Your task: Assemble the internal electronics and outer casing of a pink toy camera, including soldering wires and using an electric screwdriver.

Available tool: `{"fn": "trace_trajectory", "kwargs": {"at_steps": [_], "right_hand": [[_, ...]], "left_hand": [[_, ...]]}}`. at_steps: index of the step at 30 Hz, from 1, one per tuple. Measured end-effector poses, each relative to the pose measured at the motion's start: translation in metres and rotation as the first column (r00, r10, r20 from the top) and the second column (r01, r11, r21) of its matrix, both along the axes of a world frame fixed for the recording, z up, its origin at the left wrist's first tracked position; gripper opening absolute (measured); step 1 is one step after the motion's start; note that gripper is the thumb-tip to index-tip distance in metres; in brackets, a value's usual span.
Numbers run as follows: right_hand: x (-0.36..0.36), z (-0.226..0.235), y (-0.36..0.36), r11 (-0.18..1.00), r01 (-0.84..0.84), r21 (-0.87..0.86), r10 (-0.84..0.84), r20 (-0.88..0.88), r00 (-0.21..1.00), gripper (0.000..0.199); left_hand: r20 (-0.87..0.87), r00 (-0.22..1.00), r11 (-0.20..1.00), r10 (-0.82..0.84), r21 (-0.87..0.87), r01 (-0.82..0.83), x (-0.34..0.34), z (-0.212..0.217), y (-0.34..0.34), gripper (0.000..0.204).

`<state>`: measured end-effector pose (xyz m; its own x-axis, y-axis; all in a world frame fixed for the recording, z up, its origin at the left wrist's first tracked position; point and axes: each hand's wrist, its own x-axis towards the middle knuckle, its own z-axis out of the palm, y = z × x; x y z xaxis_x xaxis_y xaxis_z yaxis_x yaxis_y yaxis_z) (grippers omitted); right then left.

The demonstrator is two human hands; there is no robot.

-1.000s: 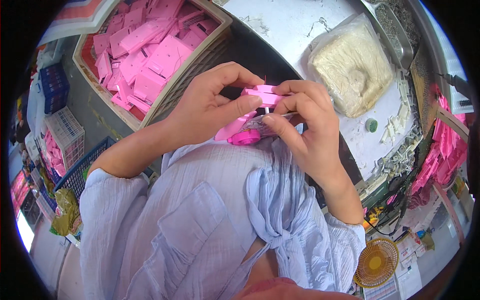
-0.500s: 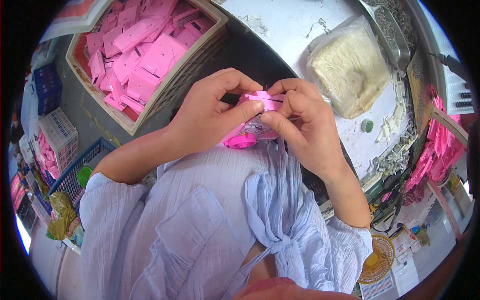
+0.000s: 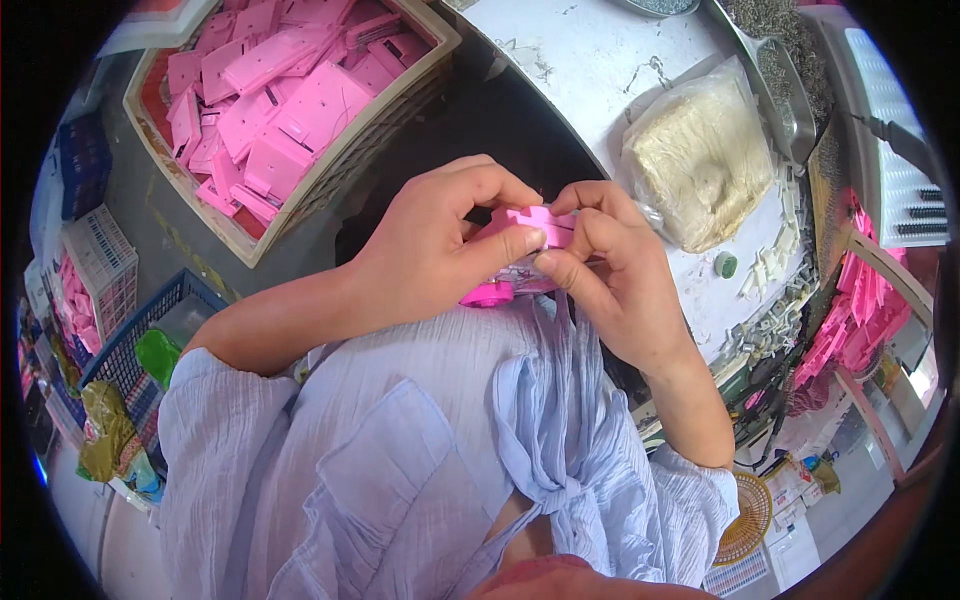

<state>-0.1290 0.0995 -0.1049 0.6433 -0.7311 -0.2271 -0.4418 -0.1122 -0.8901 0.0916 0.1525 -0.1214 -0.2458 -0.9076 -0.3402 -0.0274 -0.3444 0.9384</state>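
Step in hand: we judge this an assembly or fitting step on a small pink plastic piece (image 3: 535, 225), held in the air over the lap, just short of the bench (image 3: 590, 70) edge.
Left hand (image 3: 430, 250): closed on the piece, thumb pressing its near face, fingers curled over the top.
Right hand (image 3: 610, 270): closed on the same piece from the other side, thumb and forefinger pinching its edge.
Below the hands: a second pink part (image 3: 488, 294) shows under the left thumb; we cannot tell whether it is joined to the piece.
Next move: we judge it calls for a firm two-handed pinch with the parts kept aligned.
Bench: a clear bag of pale material (image 3: 700, 160).
Far left: a crate of flat pink cards (image 3: 290, 90).
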Motion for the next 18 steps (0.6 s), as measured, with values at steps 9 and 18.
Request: {"fn": "trace_trajectory", "kwargs": {"at_steps": [9, 18], "right_hand": [[-0.001, 0.0, 0.0, 1.0, -0.028, -0.005, 0.028, 0.007, 1.0, 0.028], [0.005, 0.008, 0.0, 0.998, -0.044, 0.045, 0.045, -0.024, 0.999, 0.028]], "left_hand": [[0.022, 1.0, 0.998, -0.022, -0.055, 0.023, 0.0, -0.006, 0.004, 0.025], [0.0, 1.0, 0.996, -0.019, -0.082, 0.019, 0.003, -0.01, 0.006, 0.023]]}}
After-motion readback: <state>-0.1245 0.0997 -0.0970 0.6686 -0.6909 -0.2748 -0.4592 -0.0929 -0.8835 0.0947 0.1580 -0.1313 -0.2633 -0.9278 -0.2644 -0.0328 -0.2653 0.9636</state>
